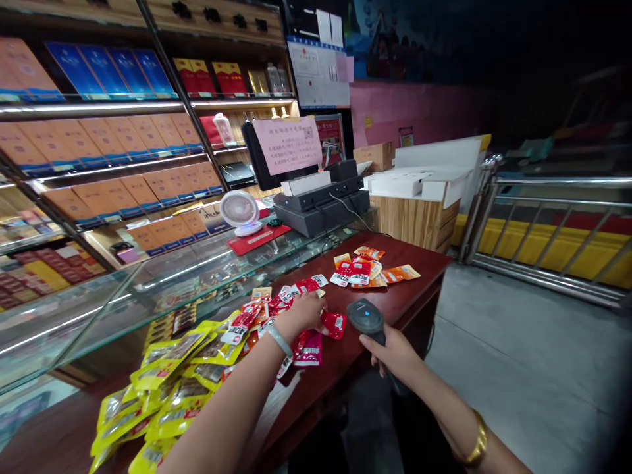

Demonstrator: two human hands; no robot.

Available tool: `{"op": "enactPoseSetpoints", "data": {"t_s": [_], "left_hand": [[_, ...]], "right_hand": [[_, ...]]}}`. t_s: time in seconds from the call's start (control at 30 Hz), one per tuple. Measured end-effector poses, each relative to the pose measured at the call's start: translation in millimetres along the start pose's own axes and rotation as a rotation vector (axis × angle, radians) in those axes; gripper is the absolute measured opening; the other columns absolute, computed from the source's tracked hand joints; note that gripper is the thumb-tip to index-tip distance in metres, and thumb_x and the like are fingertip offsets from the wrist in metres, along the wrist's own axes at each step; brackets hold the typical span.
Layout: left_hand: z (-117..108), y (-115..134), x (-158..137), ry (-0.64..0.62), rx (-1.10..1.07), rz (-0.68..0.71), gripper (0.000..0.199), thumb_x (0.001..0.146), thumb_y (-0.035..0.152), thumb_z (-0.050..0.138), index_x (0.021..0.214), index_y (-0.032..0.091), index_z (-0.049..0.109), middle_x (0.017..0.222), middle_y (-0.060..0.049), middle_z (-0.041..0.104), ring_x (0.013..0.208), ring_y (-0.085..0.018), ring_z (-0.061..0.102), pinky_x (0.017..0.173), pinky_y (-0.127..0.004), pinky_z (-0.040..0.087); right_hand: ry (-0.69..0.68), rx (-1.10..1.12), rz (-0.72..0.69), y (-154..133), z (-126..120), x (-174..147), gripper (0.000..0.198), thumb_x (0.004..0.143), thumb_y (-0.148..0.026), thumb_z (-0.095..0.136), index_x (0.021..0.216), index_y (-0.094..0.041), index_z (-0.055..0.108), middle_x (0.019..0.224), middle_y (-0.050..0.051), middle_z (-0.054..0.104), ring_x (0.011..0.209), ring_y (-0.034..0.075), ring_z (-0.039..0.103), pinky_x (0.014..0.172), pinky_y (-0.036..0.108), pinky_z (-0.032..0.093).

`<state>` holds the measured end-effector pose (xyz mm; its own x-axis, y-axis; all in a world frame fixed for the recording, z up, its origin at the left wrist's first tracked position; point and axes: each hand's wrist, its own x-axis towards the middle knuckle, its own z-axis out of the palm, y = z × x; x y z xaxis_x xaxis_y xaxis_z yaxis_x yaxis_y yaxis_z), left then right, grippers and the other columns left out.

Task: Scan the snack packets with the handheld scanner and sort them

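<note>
My right hand [392, 355] is wrapped round the handle of a dark barcode scanner [366, 317], whose head shows a small blue light. Its head points toward a red snack packet [334, 324] at the fingers of my left hand [305, 313]. My left hand is closed on that packet, with its fingertips partly hidden. Beneath and around this hand lies a pile of red and white snack packets [245, 320]. A magenta packet [310, 350] lies just below my left wrist. Yellow snack bags [170, 359] are heaped to the left of my left forearm.
Farther along the dark red table [424, 258] is another group of orange and red packets [363, 270]. Behind the table runs a glass display counter [207, 263], with a small white fan [240, 212] and a monitor [257, 158]. Boxed goods fill the shelves; a metal railing [557, 230] stands right.
</note>
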<state>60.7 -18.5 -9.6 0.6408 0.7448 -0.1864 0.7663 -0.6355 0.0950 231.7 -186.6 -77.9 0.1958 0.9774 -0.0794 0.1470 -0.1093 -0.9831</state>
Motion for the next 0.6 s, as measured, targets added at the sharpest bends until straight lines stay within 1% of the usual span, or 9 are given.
{"op": "enactPoseSetpoints", "data": {"t_s": [0.07, 0.13, 0.2, 0.3, 0.37, 0.47, 0.53, 0.6], "left_hand": [[7.5, -3.5, -8.4, -0.001, 0.067, -0.014, 0.065, 0.047, 0.04, 0.09, 0.105, 0.025, 0.064, 0.123, -0.012, 0.059, 0.12, -0.037, 0.051, 0.102, -0.049, 0.037], [13.5, -5.0, -11.5, 0.039, 0.058, -0.022, 0.069, 0.051, 0.043, 0.088, 0.111, 0.024, 0.061, 0.13, -0.014, 0.056, 0.125, -0.036, 0.049, 0.105, -0.048, 0.035], [16.4, -4.9, -11.4, 0.066, 0.028, -0.031, 0.07, 0.058, 0.044, 0.085, 0.118, 0.023, 0.056, 0.131, -0.015, 0.057, 0.124, -0.034, 0.051, 0.105, -0.045, 0.035], [16.7, -3.2, -10.7, 0.06, -0.017, -0.072, 0.067, 0.065, 0.044, 0.08, 0.122, 0.02, 0.054, 0.123, -0.014, 0.063, 0.118, -0.032, 0.056, 0.101, -0.041, 0.038], [16.4, -2.5, -11.2, 0.07, -0.041, -0.088, 0.071, 0.065, 0.046, 0.08, 0.125, 0.02, 0.053, 0.124, -0.014, 0.063, 0.119, -0.033, 0.057, 0.1, -0.04, 0.039], [17.6, -4.6, -12.2, 0.119, -0.065, -0.069, 0.083, 0.064, 0.047, 0.081, 0.134, 0.02, 0.047, 0.134, -0.015, 0.058, 0.124, -0.033, 0.054, 0.103, -0.039, 0.038], [19.5, -8.3, -11.9, 0.139, -0.077, -0.061, 0.085, 0.063, 0.048, 0.081, 0.135, 0.021, 0.046, 0.135, -0.015, 0.057, 0.125, -0.032, 0.053, 0.103, -0.039, 0.038], [21.9, -12.0, -9.8, 0.154, -0.097, -0.062, 0.078, 0.061, 0.048, 0.082, 0.128, 0.021, 0.051, 0.13, -0.013, 0.061, 0.122, -0.032, 0.056, 0.1, -0.039, 0.04]], "right_hand": [[-0.021, -0.02, 0.01, 0.0, 1.7, -2.6, 0.037, 0.078, -0.048, 0.063, 0.099, -0.017, 0.056, 0.046, -0.009, 0.052, 0.031, 0.009, 0.047, 0.031, 0.017, 0.039], [-0.041, -0.035, 0.018, 1.0, 3.8, -5.5, 0.037, 0.079, -0.046, 0.063, 0.101, -0.017, 0.056, 0.047, -0.009, 0.053, 0.031, 0.009, 0.048, 0.031, 0.016, 0.039], [-0.052, -0.047, 0.011, 1.8, 5.0, -8.5, 0.037, 0.08, -0.046, 0.063, 0.102, -0.017, 0.056, 0.048, -0.009, 0.054, 0.033, 0.009, 0.049, 0.031, 0.017, 0.039], [-0.056, -0.061, -0.029, -0.2, 4.1, -12.3, 0.035, 0.081, -0.045, 0.062, 0.101, -0.017, 0.056, 0.05, -0.008, 0.055, 0.034, 0.009, 0.049, 0.032, 0.017, 0.04], [-0.063, -0.065, -0.046, -3.7, 2.6, -14.2, 0.033, 0.081, -0.046, 0.061, 0.098, -0.017, 0.056, 0.05, -0.008, 0.055, 0.034, 0.009, 0.049, 0.033, 0.018, 0.04], [-0.075, -0.062, -0.049, -7.9, 1.3, -14.9, 0.034, 0.08, -0.048, 0.061, 0.094, -0.018, 0.055, 0.05, -0.007, 0.055, 0.033, 0.009, 0.049, 0.033, 0.018, 0.04], [-0.077, -0.058, -0.059, -7.5, 1.2, -13.9, 0.035, 0.079, -0.05, 0.062, 0.092, -0.018, 0.055, 0.05, -0.007, 0.055, 0.033, 0.01, 0.049, 0.033, 0.019, 0.04], [-0.076, -0.053, -0.07, -4.7, 1.5, -12.0, 0.036, 0.079, -0.051, 0.061, 0.092, -0.018, 0.055, 0.051, -0.007, 0.055, 0.034, 0.01, 0.049, 0.034, 0.019, 0.04]]}}
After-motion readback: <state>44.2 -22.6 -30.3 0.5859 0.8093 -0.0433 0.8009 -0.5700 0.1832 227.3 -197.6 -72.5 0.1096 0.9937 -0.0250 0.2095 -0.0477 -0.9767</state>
